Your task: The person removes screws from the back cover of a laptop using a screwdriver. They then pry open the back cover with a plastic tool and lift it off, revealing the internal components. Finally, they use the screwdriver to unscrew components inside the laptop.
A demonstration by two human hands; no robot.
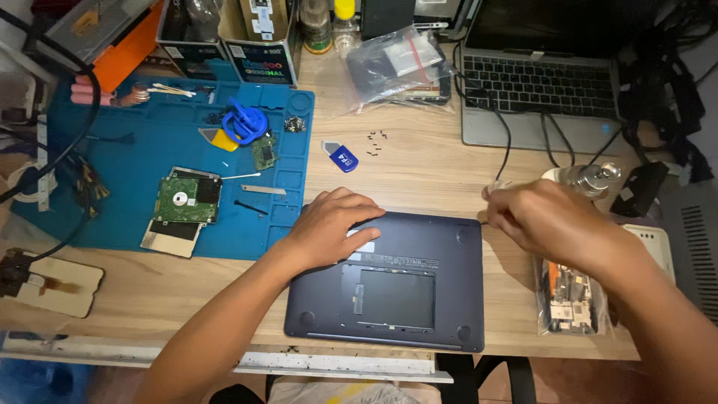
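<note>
While my left hand lies flat, grip released, on the upturned dark laptop, my right hand pinches a thin tool at its far right corner.

fig. legend, hidden/unclear parts only: my left hand covers part of the dark laptop underside. whatever my right hand pinches is too small & blurred to tell. open laptop screen cut off at top edge. tiny screws too small to count. both forearms run out of frame at bottom.
</note>
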